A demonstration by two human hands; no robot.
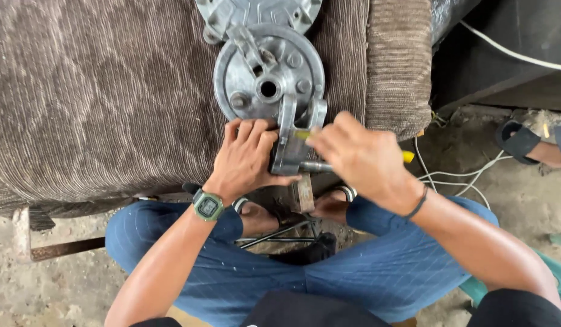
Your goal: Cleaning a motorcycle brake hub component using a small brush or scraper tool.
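A grey cast-metal part (290, 142) with a forked bracket lies at the near edge of a brown corduroy-covered cushion (99, 97), its long axis running from the person toward the round metal disc (268, 75) that it joins, the fork arms pointing away from the person. The disc lies flat, its centre hole facing up, and a second metal casting (256, 13) sits just beyond it at the top edge of the view.

The left hand (247, 156) is clamped on the left side of the bracket, fingers curled over its top and the thumb stretched along its near edge, wrist bent inward (a green square watch (208, 206) sits on that wrist). The right hand (359, 154) comes in from the right, fingers closed on a yellow-handled tool (407, 157) whose metal shaft lies crosswise and meets the bracket. The two hands lie just beside each other.

The person sits cross-legged in blue trousers (353, 272) on a dusty floor (56, 284); white cables (468, 172) trail at right.
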